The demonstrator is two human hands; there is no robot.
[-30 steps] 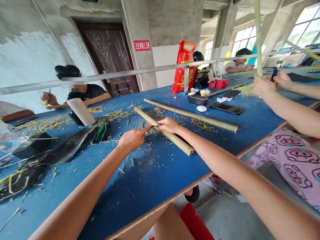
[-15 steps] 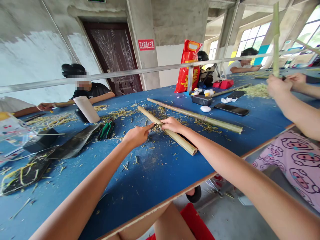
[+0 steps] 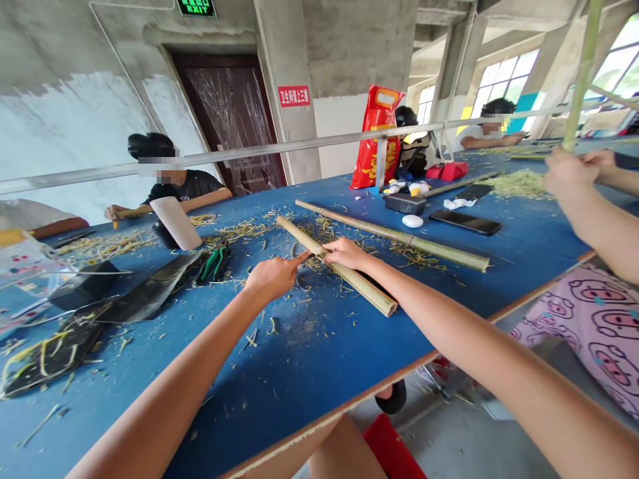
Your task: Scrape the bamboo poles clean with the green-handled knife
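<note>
A pale bamboo stick (image 3: 365, 289) lies slantwise on the blue table, its cut end toward me. My right hand (image 3: 344, 253) is closed round its middle, fingers over the top. Just left of it, my left hand (image 3: 272, 277) is curled, with the index finger stretched to the stick's side. A small dark thing, perhaps a blade, shows at that fingertip; most of it is hidden by the hand. Beyond my hands lies a longer bamboo stick (image 3: 399, 235), and fine shavings (image 3: 324, 229) are scattered around both.
Green-handled pliers (image 3: 214, 264), a dark sheet (image 3: 152, 289) and a white cup (image 3: 176, 223) stand or lie to the left. At right are a phone (image 3: 465, 221) and a co-worker's hands (image 3: 574, 169) holding bamboo. A metal rail (image 3: 299, 143) crosses behind, near a red bag (image 3: 375, 136).
The view has shifted slightly, so the scene sits lower. My hands keep nearly the same place on the bamboo stick. The co-worker's upright bamboo at right now leans more to the right.
</note>
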